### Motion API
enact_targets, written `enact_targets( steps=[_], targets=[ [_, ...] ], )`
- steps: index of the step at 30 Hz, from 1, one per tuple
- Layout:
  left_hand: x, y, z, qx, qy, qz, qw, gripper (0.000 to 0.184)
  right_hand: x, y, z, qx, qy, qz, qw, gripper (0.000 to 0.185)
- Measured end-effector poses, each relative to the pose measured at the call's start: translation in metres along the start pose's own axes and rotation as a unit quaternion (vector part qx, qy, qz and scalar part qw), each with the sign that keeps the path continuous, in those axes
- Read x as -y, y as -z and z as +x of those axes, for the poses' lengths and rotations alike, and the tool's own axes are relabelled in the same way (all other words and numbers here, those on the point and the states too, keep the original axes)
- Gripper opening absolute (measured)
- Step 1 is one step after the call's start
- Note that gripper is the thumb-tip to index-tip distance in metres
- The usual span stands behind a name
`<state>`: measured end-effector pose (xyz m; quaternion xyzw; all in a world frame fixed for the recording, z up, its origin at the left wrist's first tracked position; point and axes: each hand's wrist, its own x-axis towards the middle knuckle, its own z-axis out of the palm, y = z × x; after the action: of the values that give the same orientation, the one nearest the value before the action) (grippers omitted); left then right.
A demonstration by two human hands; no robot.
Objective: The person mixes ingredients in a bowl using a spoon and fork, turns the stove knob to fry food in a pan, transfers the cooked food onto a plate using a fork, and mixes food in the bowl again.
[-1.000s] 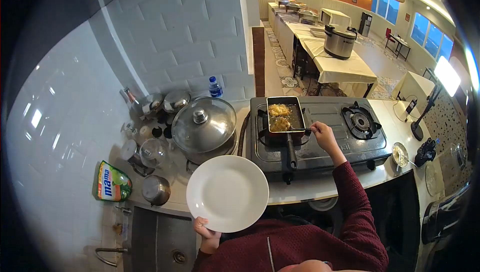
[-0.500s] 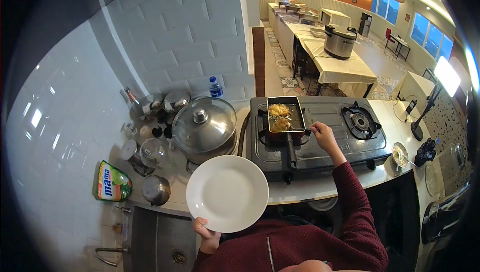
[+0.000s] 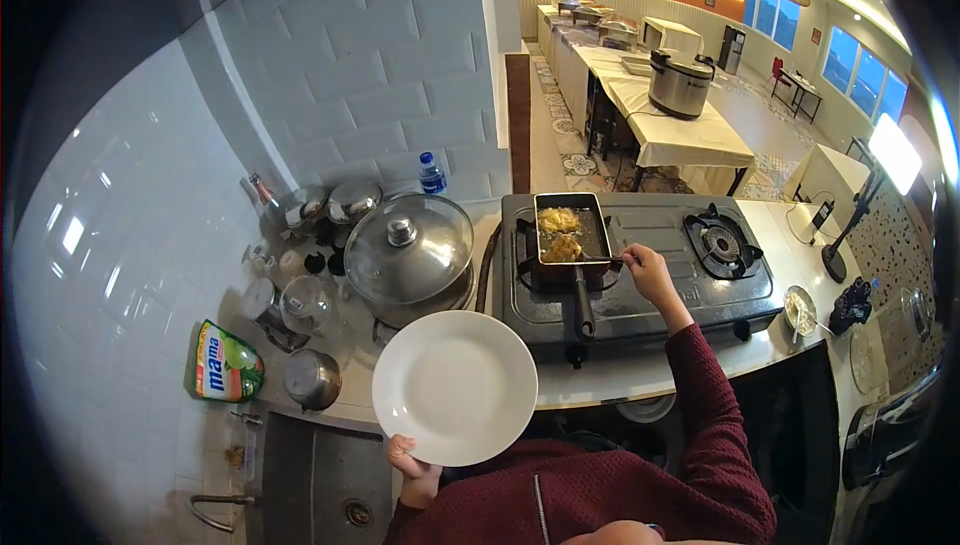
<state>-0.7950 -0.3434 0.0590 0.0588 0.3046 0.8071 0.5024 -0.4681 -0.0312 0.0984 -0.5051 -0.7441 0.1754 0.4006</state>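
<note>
A white plate (image 3: 455,388) is gripped at its lower left rim by my left hand (image 3: 413,461), in front of the counter. My right hand (image 3: 648,272) is closed around the handle of a dark utensil (image 3: 600,259), whose far end reaches over the near edge of a rectangular frying pan (image 3: 595,235). Two golden fried pieces lie in the pan, the farther piece (image 3: 557,220) and the nearer piece (image 3: 562,248), with oil around them. The pan sits on the left burner of the gas stove (image 3: 650,320), its black handle towards me.
Left of the stove stands a large pot with a glass lid (image 3: 408,250), beside smaller pots and jars. A green pouch (image 3: 228,365) is near the sink (image 3: 340,475). A small bowl (image 3: 800,311) and a lamp (image 3: 893,155) are at the right. Beyond, a rice cooker (image 3: 680,84) stands on a table.
</note>
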Motion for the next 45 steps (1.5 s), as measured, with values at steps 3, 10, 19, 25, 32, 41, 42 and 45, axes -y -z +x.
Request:
enact_targets(
  steps=[3,10,19,25,32,41,42,45],
  targets=[
    [0.0,0.0,0.0,0.011,0.002,-0.008,1.0,0.047,-0.003,-0.002,0.0,-0.005,0.004,0.0,1.0,0.014],
    [0.005,0.027,0.008,-0.009,-0.001,0.015,1.0,0.062,-0.005,-0.002,0.0,-0.003,0.004,-0.004,1.0,0.013],
    [0.001,0.002,0.002,-0.014,-0.003,0.013,1.0,0.05,-0.001,0.0,-0.001,-0.001,0.003,-0.001,1.0,0.013],
    [0.002,0.005,0.003,0.012,-0.016,0.023,1.0,0.051,0.0,0.0,0.0,0.003,0.003,-0.002,1.0,0.013],
    [0.0,-0.016,-0.003,-0.008,-0.019,0.0,1.0,0.05,0.005,0.003,0.0,0.026,-0.034,-0.018,0.999,0.013],
    [0.0,-0.008,0.001,0.032,-0.002,0.014,0.999,0.05,-0.003,-0.001,0.001,0.006,0.001,-0.003,1.0,0.013],
    [0.0,-0.007,0.002,0.023,-0.002,0.013,1.0,0.05,-0.004,-0.001,0.001,0.005,0.004,-0.004,1.0,0.013],
    [0.001,-0.004,0.001,0.003,-0.002,0.014,1.0,0.051,0.003,0.002,0.001,0.019,-0.014,-0.015,1.0,0.014]
  ],
)
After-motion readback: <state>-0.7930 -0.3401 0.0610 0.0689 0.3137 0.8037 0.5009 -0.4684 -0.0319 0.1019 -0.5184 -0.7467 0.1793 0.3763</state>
